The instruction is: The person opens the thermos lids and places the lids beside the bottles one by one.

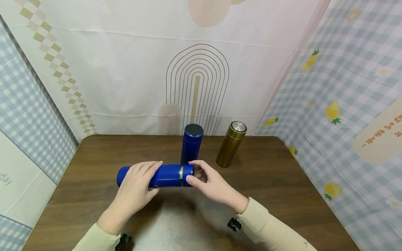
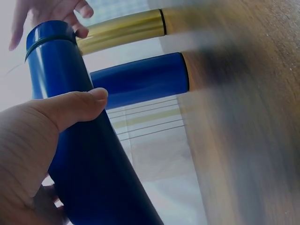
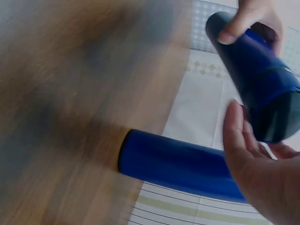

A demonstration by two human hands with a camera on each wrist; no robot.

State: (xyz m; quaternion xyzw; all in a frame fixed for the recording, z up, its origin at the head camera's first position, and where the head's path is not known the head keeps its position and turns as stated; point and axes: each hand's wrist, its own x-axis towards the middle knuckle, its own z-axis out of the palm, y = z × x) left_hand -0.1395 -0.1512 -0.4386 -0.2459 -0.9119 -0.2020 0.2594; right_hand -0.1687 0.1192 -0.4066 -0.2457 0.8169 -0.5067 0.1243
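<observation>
A blue thermos bottle (image 1: 168, 175) lies nearly level above the table, its capped end toward the right. Around its body, my left hand (image 1: 136, 184) holds it, the thumb (image 2: 82, 105) across the near side. My right hand (image 1: 211, 183) is at the capped end, fingers and thumb spread around the lid; in the right wrist view the fingers (image 3: 234, 133) are fairly straight beside the lid (image 3: 279, 117). Whether they touch it is unclear. Just behind stands a second blue thermos (image 1: 191, 143), upright on the table. A gold thermos (image 1: 230, 144) with a silver-topped lid stands to its right.
The brown wooden table (image 1: 282, 195) ends at the back against a white patterned cloth (image 1: 132, 76). Blue checked cloths hang at the left and right sides, the right one (image 1: 317, 115) printed with yellow fruit.
</observation>
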